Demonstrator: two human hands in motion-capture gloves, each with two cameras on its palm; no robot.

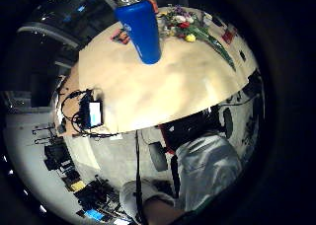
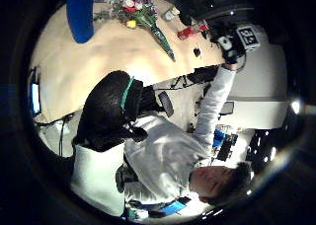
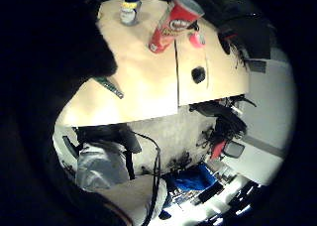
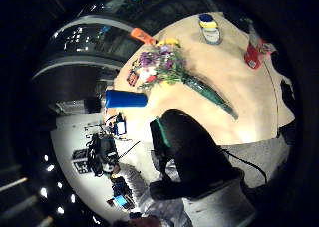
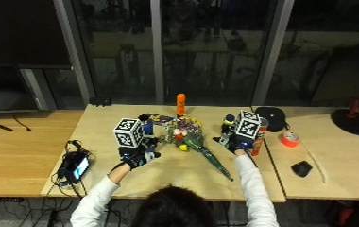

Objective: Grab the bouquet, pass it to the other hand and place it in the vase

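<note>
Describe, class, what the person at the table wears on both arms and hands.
Both hands wear black gloves: the left hand and the right hand. The left glove shows a green band at the wrist. Long pale, whitish sleeves cover both arms down to the gloves.

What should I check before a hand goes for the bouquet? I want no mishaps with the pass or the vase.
1. Bouquet lies free on the table, nothing on top: ok.
2. Left hand holds nothing: ok.
3. Right hand holds nothing: cannot tell, its fingers are hidden.
4. Blue vase stands upright: ok.
5. Vase mouth open and clear: cannot tell.
6. Red can close beside the right hand, could be knocked: not ok.
</note>
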